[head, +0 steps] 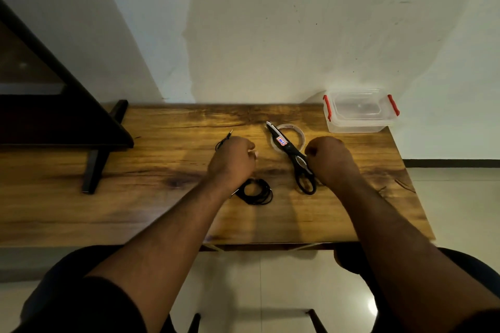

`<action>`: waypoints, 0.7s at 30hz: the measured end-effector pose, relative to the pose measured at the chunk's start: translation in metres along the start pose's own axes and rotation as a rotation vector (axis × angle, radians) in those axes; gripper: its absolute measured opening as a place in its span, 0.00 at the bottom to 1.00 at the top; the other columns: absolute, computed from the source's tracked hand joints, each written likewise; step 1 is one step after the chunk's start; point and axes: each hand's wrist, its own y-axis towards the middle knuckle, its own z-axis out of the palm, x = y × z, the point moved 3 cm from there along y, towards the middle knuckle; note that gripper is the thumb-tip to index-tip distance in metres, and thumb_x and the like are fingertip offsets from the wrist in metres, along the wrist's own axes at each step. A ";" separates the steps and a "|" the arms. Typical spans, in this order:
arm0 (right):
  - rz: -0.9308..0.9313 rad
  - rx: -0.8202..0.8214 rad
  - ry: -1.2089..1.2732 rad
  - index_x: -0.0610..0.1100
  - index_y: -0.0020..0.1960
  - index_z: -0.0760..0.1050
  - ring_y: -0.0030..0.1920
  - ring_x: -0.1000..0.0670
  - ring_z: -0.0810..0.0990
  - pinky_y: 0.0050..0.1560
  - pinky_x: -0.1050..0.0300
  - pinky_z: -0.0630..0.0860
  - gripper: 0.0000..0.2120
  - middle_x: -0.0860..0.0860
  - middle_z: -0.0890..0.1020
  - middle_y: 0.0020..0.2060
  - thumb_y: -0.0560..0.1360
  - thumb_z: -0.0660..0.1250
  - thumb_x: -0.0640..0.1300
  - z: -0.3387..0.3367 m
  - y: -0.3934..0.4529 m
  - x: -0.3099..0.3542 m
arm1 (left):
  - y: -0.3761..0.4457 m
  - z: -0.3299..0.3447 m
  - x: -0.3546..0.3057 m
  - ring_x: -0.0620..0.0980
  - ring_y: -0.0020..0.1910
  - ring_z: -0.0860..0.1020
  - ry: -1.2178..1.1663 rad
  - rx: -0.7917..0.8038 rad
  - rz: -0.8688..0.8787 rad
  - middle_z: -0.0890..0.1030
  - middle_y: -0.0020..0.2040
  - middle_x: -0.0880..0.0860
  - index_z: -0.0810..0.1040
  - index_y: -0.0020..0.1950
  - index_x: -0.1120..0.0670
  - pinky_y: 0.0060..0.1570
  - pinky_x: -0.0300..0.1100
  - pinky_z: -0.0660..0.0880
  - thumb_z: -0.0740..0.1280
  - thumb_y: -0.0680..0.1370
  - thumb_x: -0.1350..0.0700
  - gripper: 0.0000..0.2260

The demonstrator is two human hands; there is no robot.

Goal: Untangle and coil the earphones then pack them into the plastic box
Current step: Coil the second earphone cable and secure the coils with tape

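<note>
Black earphones (257, 192) lie as a coiled bundle on the wooden table (162, 197), just below my left wrist. A second black cable with a jack plug (226, 139) sticks out past the far left side of my left hand (232, 159), which is closed around it. My right hand (328, 158) is a fist beside the scissors; what it holds is hidden. The clear plastic box (359, 113) with red latches stands lidded at the table's far right corner.
Black scissors (293, 157) lie diagonally between my hands, their blades resting across a roll of clear tape (295, 130). A dark chair (92, 143) stands at the table's left end. A wall runs behind the table.
</note>
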 end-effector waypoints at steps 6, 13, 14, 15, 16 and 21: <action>0.152 0.197 -0.153 0.43 0.50 0.76 0.43 0.47 0.79 0.44 0.50 0.80 0.11 0.47 0.79 0.42 0.71 0.72 0.45 0.010 0.004 -0.012 | 0.039 0.012 -0.010 0.54 0.54 0.80 -0.309 -0.045 -0.091 0.82 0.54 0.58 0.78 0.63 0.57 0.52 0.36 0.72 0.71 0.73 0.62 0.18; 0.190 0.202 -0.101 0.44 0.55 0.75 0.48 0.45 0.80 0.50 0.46 0.80 0.14 0.45 0.80 0.47 0.71 0.71 0.43 0.024 0.008 -0.018 | 0.085 0.037 -0.011 0.56 0.50 0.82 -0.536 0.009 -0.293 0.83 0.53 0.58 0.79 0.60 0.57 0.49 0.51 0.81 0.76 0.63 0.70 0.26; 0.192 0.201 -0.096 0.44 0.55 0.75 0.47 0.46 0.80 0.50 0.46 0.80 0.14 0.46 0.80 0.47 0.71 0.71 0.43 0.024 0.009 -0.018 | 0.086 0.037 -0.010 0.56 0.47 0.82 -0.543 0.010 -0.289 0.83 0.51 0.58 0.80 0.58 0.57 0.44 0.49 0.81 0.76 0.63 0.70 0.24; 0.193 0.195 -0.095 0.44 0.55 0.75 0.47 0.46 0.80 0.50 0.46 0.80 0.13 0.46 0.80 0.47 0.71 0.71 0.43 0.024 0.009 -0.018 | 0.088 0.038 -0.010 0.55 0.43 0.82 -0.544 0.016 -0.278 0.83 0.48 0.58 0.81 0.56 0.57 0.38 0.46 0.81 0.75 0.64 0.71 0.22; 0.194 0.187 -0.096 0.44 0.55 0.75 0.47 0.46 0.80 0.49 0.47 0.80 0.13 0.46 0.80 0.46 0.71 0.71 0.43 0.024 0.009 -0.018 | 0.088 0.037 -0.010 0.54 0.38 0.81 -0.546 0.021 -0.266 0.83 0.45 0.58 0.81 0.53 0.57 0.32 0.43 0.79 0.74 0.65 0.71 0.19; 0.186 0.157 -0.073 0.44 0.54 0.76 0.46 0.47 0.79 0.49 0.47 0.80 0.13 0.46 0.79 0.46 0.71 0.72 0.46 0.024 0.007 -0.019 | 0.089 0.034 -0.005 0.48 0.24 0.76 -0.578 -0.025 -0.283 0.81 0.36 0.58 0.80 0.47 0.59 0.23 0.39 0.75 0.72 0.70 0.70 0.09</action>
